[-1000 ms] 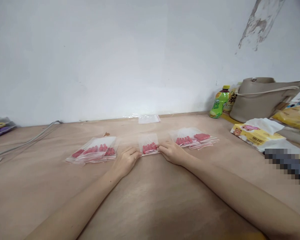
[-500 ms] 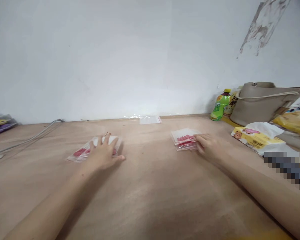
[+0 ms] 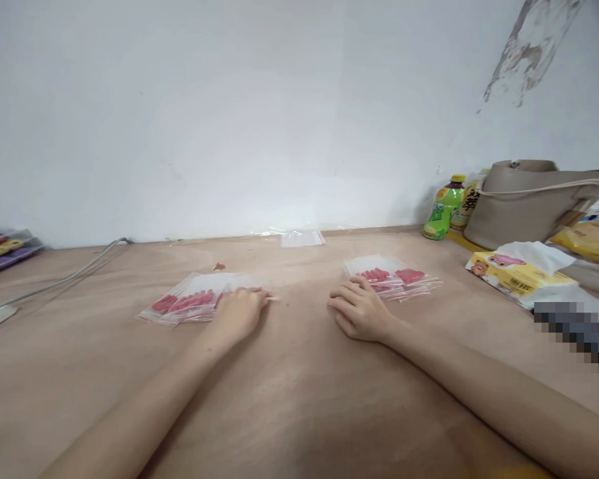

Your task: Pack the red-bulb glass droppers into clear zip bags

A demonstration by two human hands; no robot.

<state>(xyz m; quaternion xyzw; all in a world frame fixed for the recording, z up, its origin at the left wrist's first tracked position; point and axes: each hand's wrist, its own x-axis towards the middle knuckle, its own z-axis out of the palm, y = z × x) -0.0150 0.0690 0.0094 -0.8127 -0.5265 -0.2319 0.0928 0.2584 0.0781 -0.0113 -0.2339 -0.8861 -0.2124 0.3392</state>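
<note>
Two piles of small clear zip bags with red pieces inside lie on the brown table. My left hand (image 3: 240, 313) rests at the right end of the left pile (image 3: 190, 303), fingers curled onto a bag whose thin edge sticks out past the fingertips. My right hand (image 3: 360, 310) lies on the table just in front of the right pile (image 3: 394, 277); its fingers are loosely bent and apart, with nothing in them. One empty clear bag (image 3: 302, 237) lies by the wall at the back.
A green bottle (image 3: 444, 207), a beige handbag (image 3: 529, 199) and a tissue pack (image 3: 516, 275) stand at the right. A grey cable (image 3: 64, 276) and a tray of coloured items (image 3: 2, 245) are at the left. A small brown scrap (image 3: 218, 267) lies behind the left pile.
The bag held between both hands at the centre went onto the right pile. My right hand came back toward the middle; my left hand went flat onto the left pile, then curled at its right end.
</note>
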